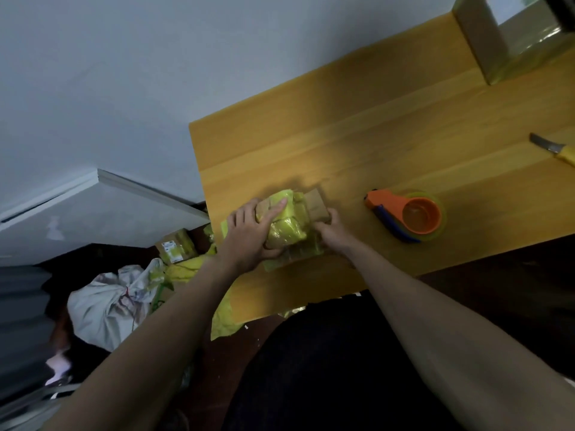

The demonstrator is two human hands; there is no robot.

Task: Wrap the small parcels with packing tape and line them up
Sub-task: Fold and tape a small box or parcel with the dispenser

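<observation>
One small parcel (pixel 287 223), brown cardboard partly covered in yellow tape, lies on the wooden table (pixel 357 144) near its front left corner. The left hand (pixel 252 236) grips the parcel's left side, index finger stretched across the top. The right hand (pixel 331 228) holds the parcel's right end; its finger positions cannot be told. One orange tape dispenser (pixel 404 216) sits to the right. One yellow-handled knife (pixel 553 149) lies at the right edge. One large taped box (pixel 513 35) stands at the far corner.

left hand (pixel 249 234) grips parcel (pixel 287 223) | right hand (pixel 331 230) holds its right end | tape dispenser (pixel 407 214) near on table (pixel 389 144)
</observation>
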